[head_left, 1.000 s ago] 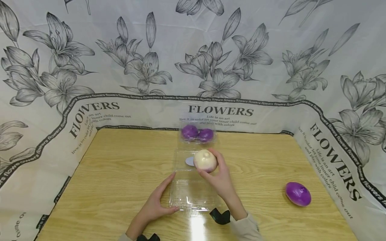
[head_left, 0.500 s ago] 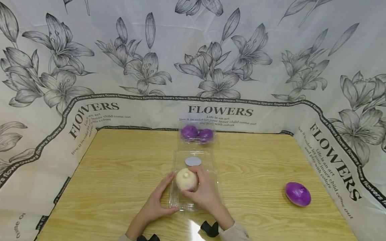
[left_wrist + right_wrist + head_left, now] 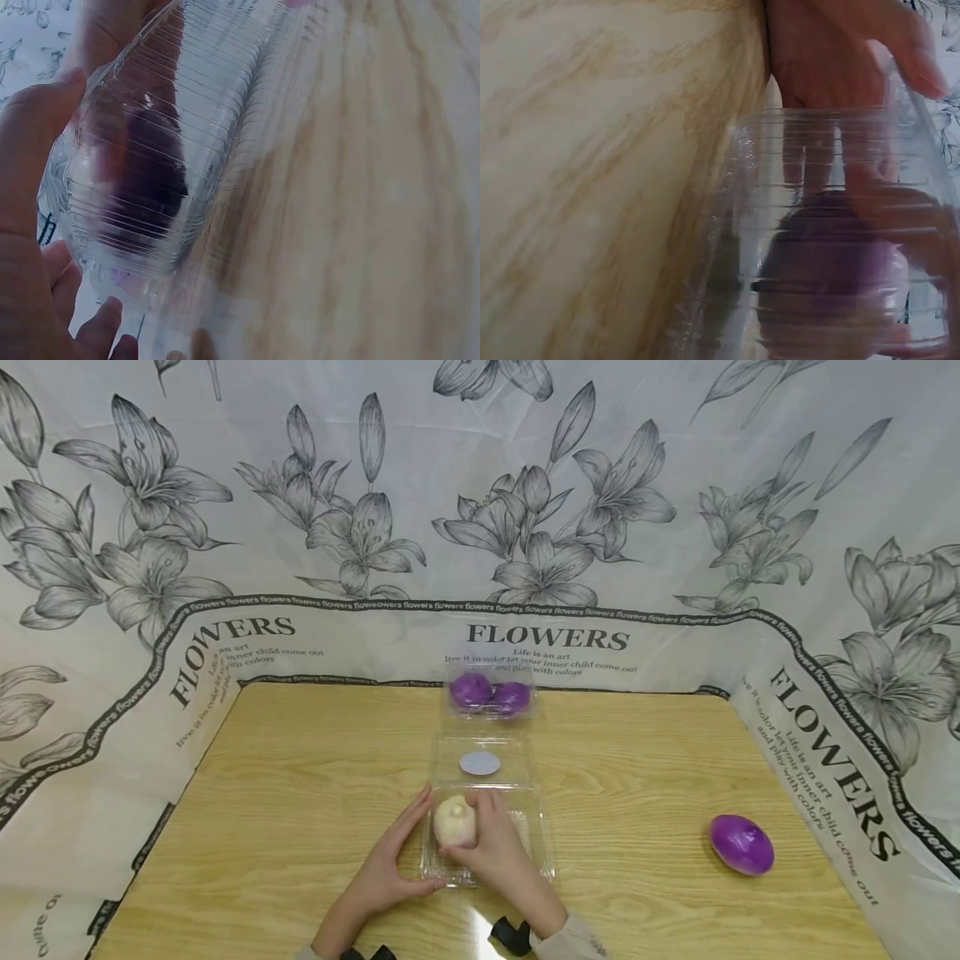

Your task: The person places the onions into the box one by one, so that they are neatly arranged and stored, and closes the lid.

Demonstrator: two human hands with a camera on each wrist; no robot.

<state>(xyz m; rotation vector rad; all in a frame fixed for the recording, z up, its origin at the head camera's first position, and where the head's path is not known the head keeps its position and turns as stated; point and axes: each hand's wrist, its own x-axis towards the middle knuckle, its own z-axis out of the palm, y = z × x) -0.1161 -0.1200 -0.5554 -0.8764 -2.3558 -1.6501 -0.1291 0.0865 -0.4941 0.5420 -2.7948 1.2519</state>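
A white-topped, purple-bottomed onion (image 3: 454,821) is down in the left part of an open clear plastic container (image 3: 546,860). My right hand (image 3: 498,860) holds it from the right, thumb at the front and fingers behind. My left hand (image 3: 393,856) holds the container's left side, fingers at the far corner and thumb at the near one. Through ribbed plastic, the onion's purple side (image 3: 154,176) shows darkly in the left wrist view. The right wrist view also shows the purple side (image 3: 817,262), with my right fingers beside it, partly blurred by the plastic.
The container's lid (image 3: 517,758) lies open behind it, bearing a pale oval sticker (image 3: 480,763). At the table's back stands another clear box with two purple onions (image 3: 471,692). A loose purple onion (image 3: 741,845) lies at right. Flower-printed cloth (image 3: 360,652) surrounds the wooden table (image 3: 637,777).
My right hand has carried the onion from above the lid, left and toward me, then lowered it into the container. My left hand has stayed at the container's left side.
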